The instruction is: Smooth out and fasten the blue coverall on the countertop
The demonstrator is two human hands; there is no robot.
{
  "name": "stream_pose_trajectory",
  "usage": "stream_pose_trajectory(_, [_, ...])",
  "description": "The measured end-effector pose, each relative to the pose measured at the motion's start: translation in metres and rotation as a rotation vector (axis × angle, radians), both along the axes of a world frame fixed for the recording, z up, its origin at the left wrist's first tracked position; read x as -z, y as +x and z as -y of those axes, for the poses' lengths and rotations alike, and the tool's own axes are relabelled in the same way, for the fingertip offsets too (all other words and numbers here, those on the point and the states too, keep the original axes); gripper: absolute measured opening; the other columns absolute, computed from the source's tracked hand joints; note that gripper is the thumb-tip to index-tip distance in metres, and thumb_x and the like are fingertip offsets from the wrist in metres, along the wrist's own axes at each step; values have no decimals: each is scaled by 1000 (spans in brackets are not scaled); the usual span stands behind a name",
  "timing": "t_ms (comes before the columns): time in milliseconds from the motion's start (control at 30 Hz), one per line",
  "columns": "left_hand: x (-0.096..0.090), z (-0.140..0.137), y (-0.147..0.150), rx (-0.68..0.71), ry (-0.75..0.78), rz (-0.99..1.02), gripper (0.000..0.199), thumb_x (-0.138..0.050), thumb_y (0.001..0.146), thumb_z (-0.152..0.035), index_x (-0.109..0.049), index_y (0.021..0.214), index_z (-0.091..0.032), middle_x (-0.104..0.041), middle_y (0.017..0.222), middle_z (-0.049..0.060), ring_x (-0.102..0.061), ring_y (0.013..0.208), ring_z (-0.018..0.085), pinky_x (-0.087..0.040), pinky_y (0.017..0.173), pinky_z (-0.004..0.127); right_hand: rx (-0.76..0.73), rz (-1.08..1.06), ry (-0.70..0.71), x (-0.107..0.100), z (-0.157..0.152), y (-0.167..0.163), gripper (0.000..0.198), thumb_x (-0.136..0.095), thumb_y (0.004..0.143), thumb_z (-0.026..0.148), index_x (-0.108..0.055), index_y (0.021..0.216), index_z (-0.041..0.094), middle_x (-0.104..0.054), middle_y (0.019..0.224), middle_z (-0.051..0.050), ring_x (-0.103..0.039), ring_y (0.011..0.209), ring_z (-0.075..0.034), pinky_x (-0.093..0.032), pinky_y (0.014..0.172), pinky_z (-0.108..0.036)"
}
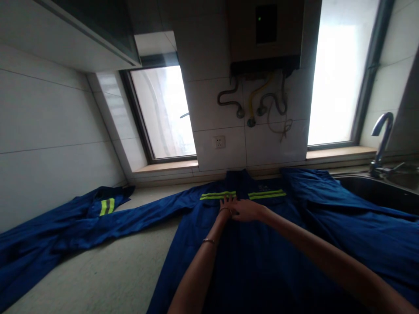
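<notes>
A blue work jacket (262, 253) with yellow reflective stripes lies spread flat on a pale countertop (108, 270), collar toward the wall. One sleeve (81, 222) stretches out to the left, the other lies toward the sink on the right. My left hand (228, 204) rests flat on the chest just below the stripes, fingers apart, a thin bracelet on the wrist. Touching it at the jacket's front closure is my right hand (247, 210), which presses on the fabric; whether it pinches the cloth I cannot tell.
A steel sink (376, 192) with a curved tap (381, 139) sits at the right. A tiled wall with a socket (219, 141), hoses and a wall heater (265, 35) stands behind, between two windows. A cabinet (81, 35) hangs upper left.
</notes>
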State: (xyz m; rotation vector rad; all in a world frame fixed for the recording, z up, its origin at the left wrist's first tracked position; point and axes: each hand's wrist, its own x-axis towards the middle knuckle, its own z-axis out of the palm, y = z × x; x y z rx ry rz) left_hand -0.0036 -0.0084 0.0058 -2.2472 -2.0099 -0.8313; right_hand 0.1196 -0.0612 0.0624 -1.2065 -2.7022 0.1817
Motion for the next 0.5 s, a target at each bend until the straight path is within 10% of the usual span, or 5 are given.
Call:
stream_pose_trajectory(167, [-13, 8, 10, 32, -181, -176, 46, -43, 86, -43, -49, 125, -19, -47, 133, 11, -37, 123, 30, -29, 99, 48, 202, 69, -159, 38, 37, 81, 75, -28, 78, 72, -31, 139, 29, -26, 145, -11, -23, 129, -41, -18, 96, -65])
stream_pose_trajectory(500, [-73, 81, 26, 56, -130, -184, 37, -32, 89, -18, -51, 120, -24, -58, 118, 4, -50, 109, 20, -35, 93, 32, 234, -34, -34, 56, 61, 91, 69, -15, 82, 70, -22, 141, 34, -16, 149, -3, -10, 135, -32, -6, 103, -58])
